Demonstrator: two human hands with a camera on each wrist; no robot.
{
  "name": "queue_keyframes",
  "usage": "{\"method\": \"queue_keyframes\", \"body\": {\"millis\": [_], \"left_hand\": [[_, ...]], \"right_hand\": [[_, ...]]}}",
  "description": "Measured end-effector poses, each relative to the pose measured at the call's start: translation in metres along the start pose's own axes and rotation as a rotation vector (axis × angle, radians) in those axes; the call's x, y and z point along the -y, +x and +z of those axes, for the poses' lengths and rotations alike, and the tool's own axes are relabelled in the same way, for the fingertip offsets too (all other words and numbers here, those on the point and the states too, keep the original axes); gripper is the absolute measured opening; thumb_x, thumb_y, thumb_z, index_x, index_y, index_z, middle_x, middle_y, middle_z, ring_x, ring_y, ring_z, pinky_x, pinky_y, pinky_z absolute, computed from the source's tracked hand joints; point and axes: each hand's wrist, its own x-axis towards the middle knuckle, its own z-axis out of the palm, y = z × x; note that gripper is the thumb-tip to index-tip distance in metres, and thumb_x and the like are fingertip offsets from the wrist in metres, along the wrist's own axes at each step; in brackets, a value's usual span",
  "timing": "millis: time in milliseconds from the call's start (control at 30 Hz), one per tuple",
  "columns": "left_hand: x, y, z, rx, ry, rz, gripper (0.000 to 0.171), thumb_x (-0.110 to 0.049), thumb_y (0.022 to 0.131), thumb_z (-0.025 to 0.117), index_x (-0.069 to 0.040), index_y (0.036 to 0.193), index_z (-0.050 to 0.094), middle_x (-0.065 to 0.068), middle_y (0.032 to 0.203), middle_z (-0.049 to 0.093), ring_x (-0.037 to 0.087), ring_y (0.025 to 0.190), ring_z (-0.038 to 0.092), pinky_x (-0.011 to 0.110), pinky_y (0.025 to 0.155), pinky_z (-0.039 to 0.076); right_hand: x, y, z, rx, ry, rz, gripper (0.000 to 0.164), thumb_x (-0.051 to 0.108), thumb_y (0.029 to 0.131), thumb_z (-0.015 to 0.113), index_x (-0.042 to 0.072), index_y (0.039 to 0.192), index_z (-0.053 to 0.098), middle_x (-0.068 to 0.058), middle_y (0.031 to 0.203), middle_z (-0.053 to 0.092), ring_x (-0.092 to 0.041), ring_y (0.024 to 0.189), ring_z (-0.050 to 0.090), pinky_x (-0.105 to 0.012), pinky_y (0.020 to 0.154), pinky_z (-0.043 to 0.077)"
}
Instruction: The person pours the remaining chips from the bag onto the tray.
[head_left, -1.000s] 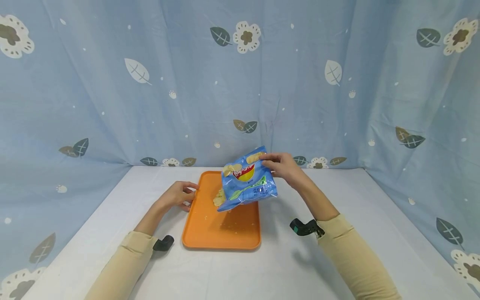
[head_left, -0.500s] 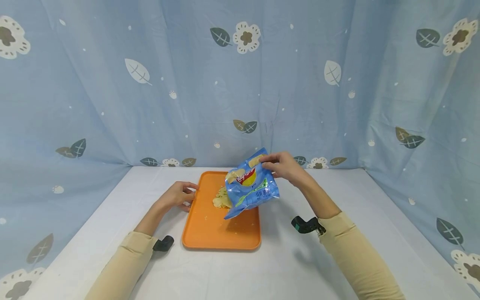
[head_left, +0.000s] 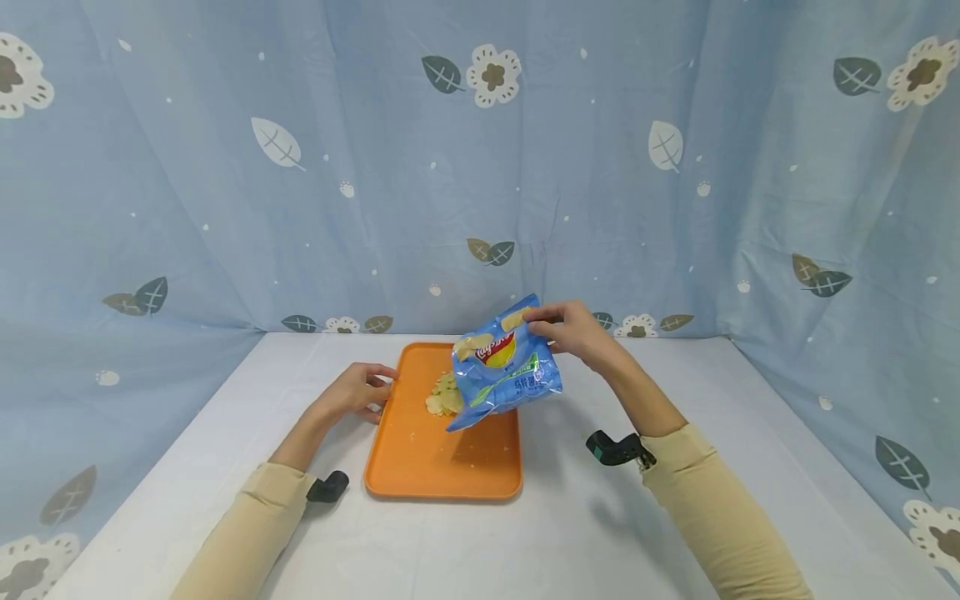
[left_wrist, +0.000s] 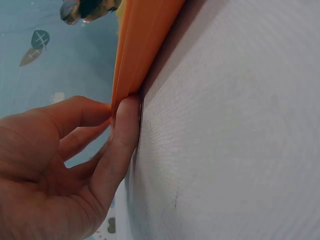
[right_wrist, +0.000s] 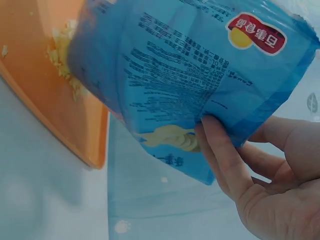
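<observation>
My right hand (head_left: 573, 332) pinches a blue potato chip bag (head_left: 498, 367) by its upper right edge. The bag tilts over the tray, its lower left corner pointing down. In the right wrist view the printed back of the chip bag (right_wrist: 175, 65) shows, with fingertips (right_wrist: 217, 135) pressed on it. A small pile of potato chips (head_left: 446, 396) lies on the orange tray (head_left: 438, 467), partly hidden behind the bag. My left hand (head_left: 352, 390) holds the tray's left edge; in the left wrist view its fingers (left_wrist: 122, 130) are at the rim and side wall of the tray (left_wrist: 142, 40).
The tray lies on a white-covered table (head_left: 570, 533). Behind it hangs a blue curtain (head_left: 585, 208) with leaf and flower prints. Black camera mounts (head_left: 613, 449) sit at both wrists. Small crumbs dot the tray.
The bag has shifted slightly to the right, with the right hand rising a little. More of the chip pile shows beside it. The left hand and tray stay put.
</observation>
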Motion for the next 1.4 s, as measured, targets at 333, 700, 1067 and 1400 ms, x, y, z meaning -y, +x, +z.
{"method": "queue_keyframes", "body": {"millis": [333,700,1067,1400], "left_hand": [[0.0,0.0,0.0,0.001,-0.002,-0.006,0.041,-0.004,0.093,0.058,-0.002,0.133,0.057,0.019,0.109,0.058,0.019,0.079,0.064,0.036,0.063,0.064],[-0.001,-0.001,0.0,0.004,-0.002,-0.003,0.04,-0.005,0.093,0.057,-0.001,0.133,0.057,0.019,0.109,0.058,0.019,0.078,0.063,0.035,0.062,0.064],[-0.002,-0.001,0.002,-0.01,0.007,-0.03,0.04,-0.005,0.093,0.059,-0.003,0.132,0.058,0.019,0.11,0.058,0.019,0.077,0.063,0.035,0.062,0.063],[-0.001,0.0,0.001,-0.019,0.018,-0.026,0.039,-0.006,0.093,0.059,-0.003,0.132,0.058,0.019,0.11,0.059,0.018,0.075,0.063,0.035,0.062,0.063]], "right_hand": [[0.005,-0.003,-0.007,-0.02,-0.032,-0.008,0.038,0.021,0.099,0.058,0.005,0.133,0.06,-0.019,0.129,0.056,-0.033,0.11,0.063,-0.044,0.092,0.059],[0.006,-0.004,-0.011,-0.014,-0.044,0.004,0.039,0.022,0.099,0.057,0.004,0.134,0.059,-0.02,0.129,0.056,-0.034,0.109,0.063,-0.044,0.09,0.059],[0.003,-0.007,-0.014,0.008,-0.129,-0.002,0.038,0.019,0.099,0.057,0.0,0.132,0.06,-0.022,0.126,0.057,-0.034,0.105,0.065,-0.043,0.087,0.06],[0.002,-0.011,-0.015,0.017,-0.154,-0.007,0.037,0.019,0.099,0.058,0.001,0.131,0.061,-0.022,0.126,0.057,-0.033,0.103,0.065,-0.041,0.085,0.061]]}}
